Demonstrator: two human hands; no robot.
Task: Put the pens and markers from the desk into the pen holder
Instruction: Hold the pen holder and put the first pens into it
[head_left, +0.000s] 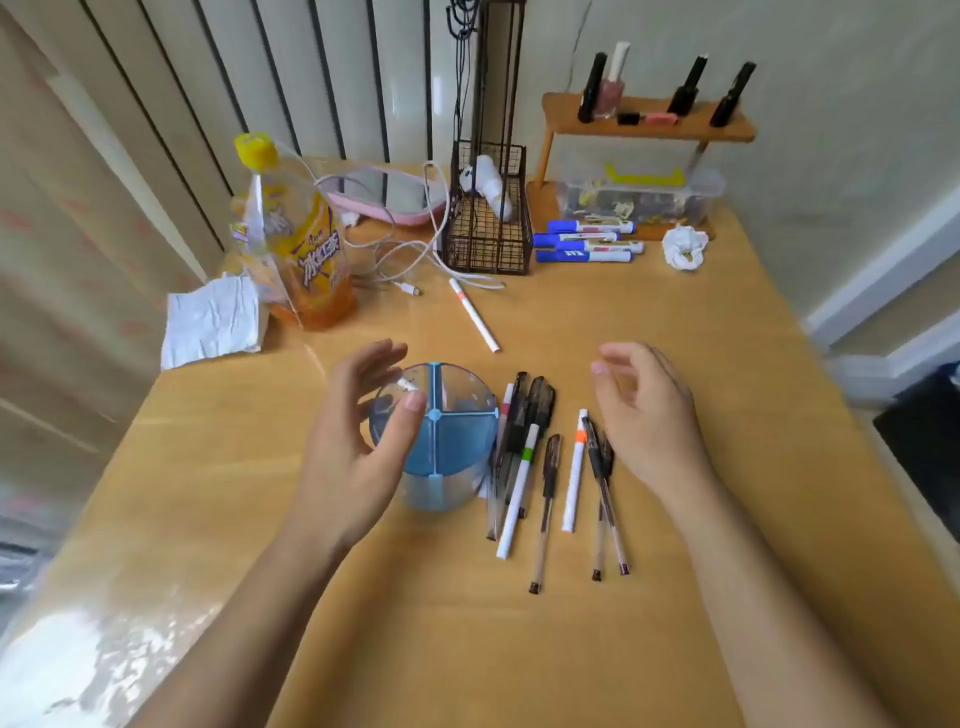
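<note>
1. Nothing is going in yet: the pen holder (435, 447) is looking empty, w/ all pens waiting.
2. Left hand (358, 441) is cupping open by the holder's side, maybe touching; right hand (649, 415) is hanging open, holding nothing.
3. Pens (524, 447) are lying just under & beside the right hand; blue markers (587, 241) & a white pen (474, 314) are sitting far past both hands.
4. Holder is round clear plastic w/ a blue cross; pens are thin, smooth sticks.

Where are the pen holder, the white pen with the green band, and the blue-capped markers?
pen holder (435, 414): head view, hub of its blue divider.
white pen with the green band (519, 491): head view, mid barrel.
blue-capped markers (587, 242): head view, middle marker's barrel.
</note>
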